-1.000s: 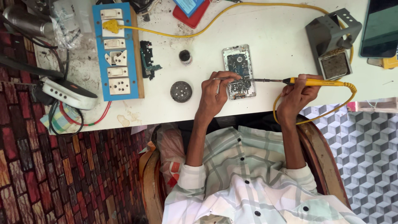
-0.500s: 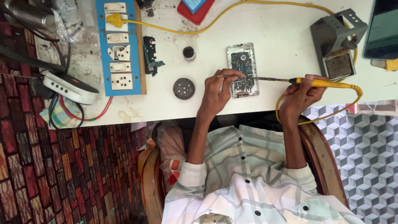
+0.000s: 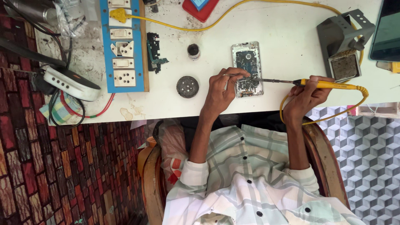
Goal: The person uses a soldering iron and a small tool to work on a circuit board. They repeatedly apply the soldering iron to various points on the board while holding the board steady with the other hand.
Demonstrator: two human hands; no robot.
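Observation:
An opened phone (image 3: 246, 60) with its circuit board bare lies on the white table (image 3: 283, 46). My left hand (image 3: 220, 92) rests at the phone's lower edge and pinches a thin metal tool (image 3: 234, 75) over the board. My right hand (image 3: 305, 98) grips a yellow-handled soldering iron (image 3: 329, 85). Its dark tip (image 3: 268, 80) reaches left to the lower part of the board, close to my left fingers. A yellow cord (image 3: 287, 104) loops from the handle under my right hand.
A grey soldering stand (image 3: 342, 39) sits at the right, beside a dark screen (image 3: 386, 29). A blue socket board (image 3: 123, 46), a black phone part (image 3: 153, 52), a small black pot (image 3: 193, 51) and a round black disc (image 3: 187, 86) lie to the left. A white device (image 3: 71, 83) with cables sits at the table's left edge.
Both hands stay at the phone, with the iron's tip still on the board. Only the view has shifted slightly.

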